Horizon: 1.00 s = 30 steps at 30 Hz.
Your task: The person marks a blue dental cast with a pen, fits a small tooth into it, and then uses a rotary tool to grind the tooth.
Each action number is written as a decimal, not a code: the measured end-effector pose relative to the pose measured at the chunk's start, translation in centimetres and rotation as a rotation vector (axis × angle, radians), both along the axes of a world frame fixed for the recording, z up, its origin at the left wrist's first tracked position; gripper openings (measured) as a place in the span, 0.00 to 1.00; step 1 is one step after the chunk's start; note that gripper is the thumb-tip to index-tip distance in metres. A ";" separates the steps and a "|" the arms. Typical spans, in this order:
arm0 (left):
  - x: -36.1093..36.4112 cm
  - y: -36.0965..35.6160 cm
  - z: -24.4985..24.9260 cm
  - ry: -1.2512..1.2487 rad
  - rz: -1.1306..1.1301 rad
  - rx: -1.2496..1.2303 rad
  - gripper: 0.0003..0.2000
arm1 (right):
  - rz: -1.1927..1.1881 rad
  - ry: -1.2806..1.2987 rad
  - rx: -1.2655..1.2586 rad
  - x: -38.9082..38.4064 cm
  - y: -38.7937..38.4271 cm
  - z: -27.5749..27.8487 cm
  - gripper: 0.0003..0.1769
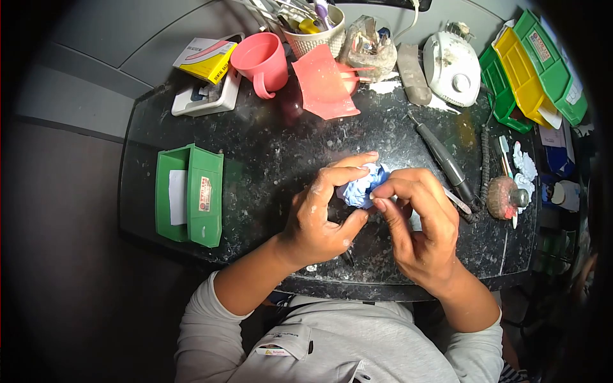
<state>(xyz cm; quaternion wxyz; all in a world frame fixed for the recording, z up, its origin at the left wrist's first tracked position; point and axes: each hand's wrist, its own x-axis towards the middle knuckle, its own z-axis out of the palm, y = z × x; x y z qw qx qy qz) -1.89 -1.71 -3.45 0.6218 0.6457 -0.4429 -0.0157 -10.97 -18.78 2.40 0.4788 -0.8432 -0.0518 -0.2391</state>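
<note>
A lumpy light-blue plaster piece [359, 191] is over the black bench in front of me. My left hand [322, 214] curls round it from the left, with fingertips on its upper side and the thumb below. My right hand [424, 223] is closed in a pinch at the right edge of the piece. Between its thumb and forefinger shows a tiny white bit [373, 197], too small to name. A slim pale tool [457, 200] shows just past the right knuckles. White dust marks the left fingers.
A green bin [217, 198] stands at left. Along the back are a pink mug [260, 60], a pink sheet [325, 83] and a white control box [452, 69]. A grey handpiece [442, 153] with coiled cord and a round brush [501, 198] lie at right, below stacked bins [520, 70].
</note>
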 end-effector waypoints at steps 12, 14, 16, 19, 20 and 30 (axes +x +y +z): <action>0.0 -0.3 -0.1 -0.133 0.060 -0.066 0.30 | -0.029 0.020 0.004 -0.2 0.3 0.0 0.09; 0.1 -0.2 -0.1 -0.177 0.048 -0.027 0.31 | -0.031 0.016 0.006 -0.2 0.4 0.0 0.09; 0.3 -0.3 0.0 -0.251 0.063 -0.027 0.30 | -0.046 0.024 0.026 -0.2 0.5 0.0 0.08; 0.2 -0.7 -0.1 -0.244 0.098 -0.094 0.30 | -0.057 0.010 0.032 -0.2 0.5 -0.2 0.08; 0.1 -0.7 -0.1 -0.243 0.097 -0.094 0.30 | -0.058 0.010 0.032 -0.2 0.5 -0.2 0.08; 0.0 -0.4 0.1 -0.154 0.054 -0.100 0.31 | -0.072 0.097 0.179 -0.3 -0.1 0.0 0.11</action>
